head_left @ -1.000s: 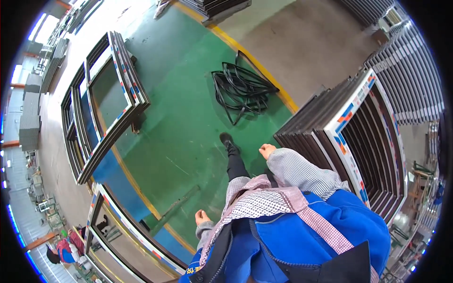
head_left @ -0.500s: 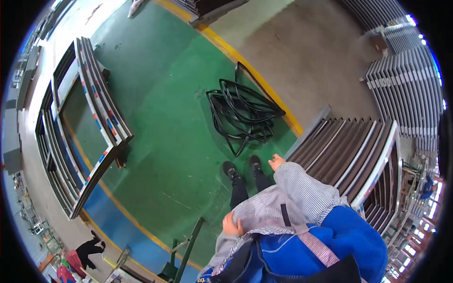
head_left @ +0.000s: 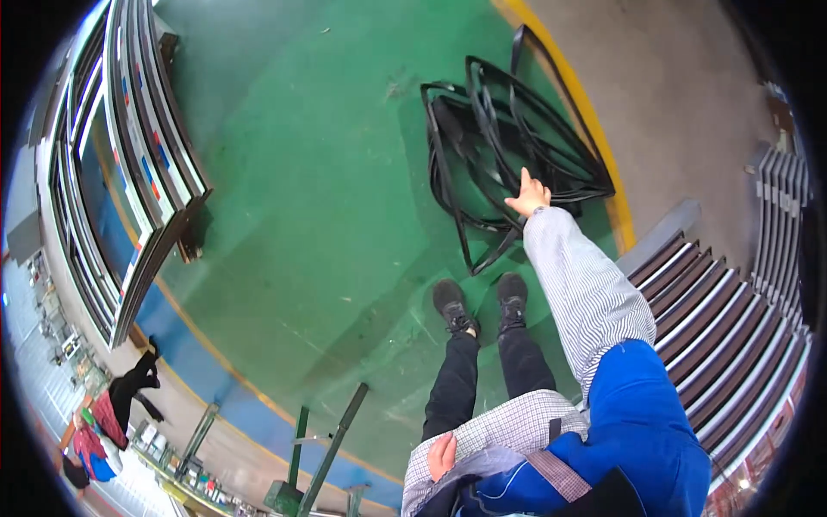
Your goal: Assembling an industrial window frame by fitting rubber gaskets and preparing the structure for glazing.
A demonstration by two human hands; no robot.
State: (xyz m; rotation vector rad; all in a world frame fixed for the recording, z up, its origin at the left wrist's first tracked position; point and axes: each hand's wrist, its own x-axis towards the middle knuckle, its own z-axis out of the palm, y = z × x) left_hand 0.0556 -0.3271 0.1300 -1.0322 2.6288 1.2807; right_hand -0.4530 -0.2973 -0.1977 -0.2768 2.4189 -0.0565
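My right hand (head_left: 531, 195) reaches out over a heap of black loops (head_left: 504, 142) on the green floor, which look like rubber sealing strip. Its fingers are spread and hold nothing; I cannot tell whether they touch the loops. Close to my body, my left hand (head_left: 443, 457) lies against the checked apron (head_left: 508, 422). Its fingers are loosely bent with nothing seen in them, and part of this hand is hidden. The heap lies in front of my shoes, beside a yellow floor line (head_left: 594, 129).
Stacked brown and white frames (head_left: 724, 336) stand close on my right. More frames (head_left: 129, 164) are stacked at the left. A green metal stand (head_left: 332, 452) is near me at lower left. Another person (head_left: 116, 414) is farther off at the left. Grey panels (head_left: 780, 224) stand at far right.
My right hand has moved forward from beside my feet to over the black loops. My left hand stays at the apron. The view has shifted and is closer to the heap.
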